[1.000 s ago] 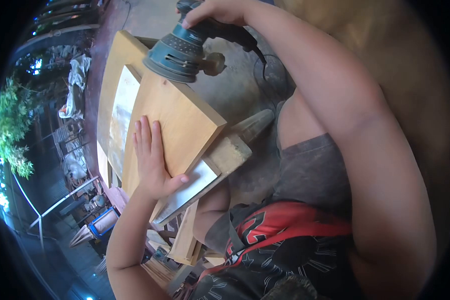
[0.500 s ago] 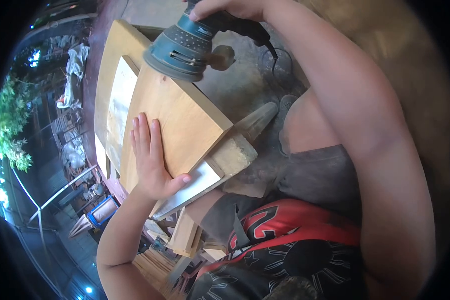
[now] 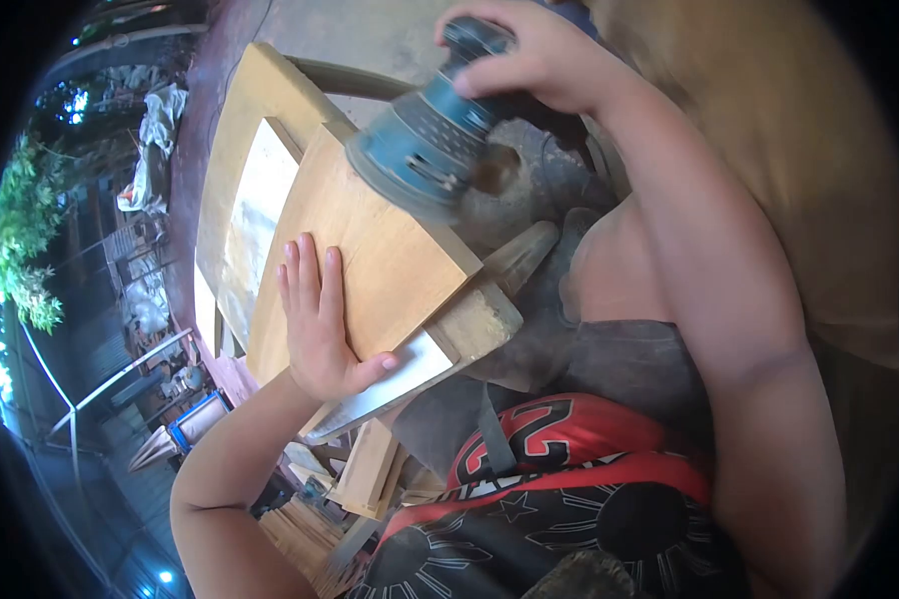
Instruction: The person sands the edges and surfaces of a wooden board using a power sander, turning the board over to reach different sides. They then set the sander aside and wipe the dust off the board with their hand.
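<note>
A curved, light-brown wooden board (image 3: 380, 270) lies tilted across a support in the middle of the view. My left hand (image 3: 318, 324) rests flat on its near left part, fingers stretched out and thumb at the near edge. My right hand (image 3: 529, 60) is wrapped round the dark top of a teal orbital sander (image 3: 430, 145). The sander's round pad is over the board's far right edge, tipped, and its outline is blurred. Beneath the board, a white strip (image 3: 410, 361) and a worn wooden block (image 3: 484, 324) stick out toward me.
Another curved wooden piece (image 3: 255, 95) with a white panel (image 3: 262, 175) sits beyond the board. Stacked wood pieces (image 3: 370, 469) lie below my left forearm. A blue-framed object (image 3: 200, 419) stands at left on the floor. My bent knee (image 3: 619, 265) is close on the right.
The sander in my right hand has shifted right and slightly down toward the board's right edge. My left hand stays flat on the board; the whole view has shifted a little.
</note>
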{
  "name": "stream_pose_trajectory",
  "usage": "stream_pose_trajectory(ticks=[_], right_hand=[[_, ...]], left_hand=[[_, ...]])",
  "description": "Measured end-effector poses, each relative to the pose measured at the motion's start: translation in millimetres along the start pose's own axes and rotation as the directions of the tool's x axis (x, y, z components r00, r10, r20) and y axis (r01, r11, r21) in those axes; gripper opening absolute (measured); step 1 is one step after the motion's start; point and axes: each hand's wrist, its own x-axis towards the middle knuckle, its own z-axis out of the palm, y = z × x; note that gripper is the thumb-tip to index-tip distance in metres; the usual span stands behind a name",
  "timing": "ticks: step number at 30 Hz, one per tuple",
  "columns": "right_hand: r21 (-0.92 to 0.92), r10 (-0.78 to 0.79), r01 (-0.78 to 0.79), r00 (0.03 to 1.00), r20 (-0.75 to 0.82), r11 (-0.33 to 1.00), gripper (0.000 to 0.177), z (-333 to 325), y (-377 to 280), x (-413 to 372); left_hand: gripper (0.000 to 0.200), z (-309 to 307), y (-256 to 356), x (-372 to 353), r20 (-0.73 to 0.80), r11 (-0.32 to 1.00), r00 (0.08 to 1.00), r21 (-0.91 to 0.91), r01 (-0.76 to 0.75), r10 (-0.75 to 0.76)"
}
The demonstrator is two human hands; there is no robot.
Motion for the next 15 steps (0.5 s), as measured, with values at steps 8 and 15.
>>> stream_pose_trajectory(ticks=[8, 15], right_hand=[[-0.07, -0.109, 0.102, 0.989, -0.103, 0.992, 0.053, 4, 6, 31], [-0.139, 0.048, -0.08, 0.975, -0.219, 0.987, 0.051, 9, -16, 6]], left_hand=[[0.119, 1, -1, 1, -0.018, 0.999, 1.0, -0.022, -0.023, 0.023], [0.123, 7, -4, -3, -0.035, 0.999, 0.999, -0.045, -0.009, 0.007]])
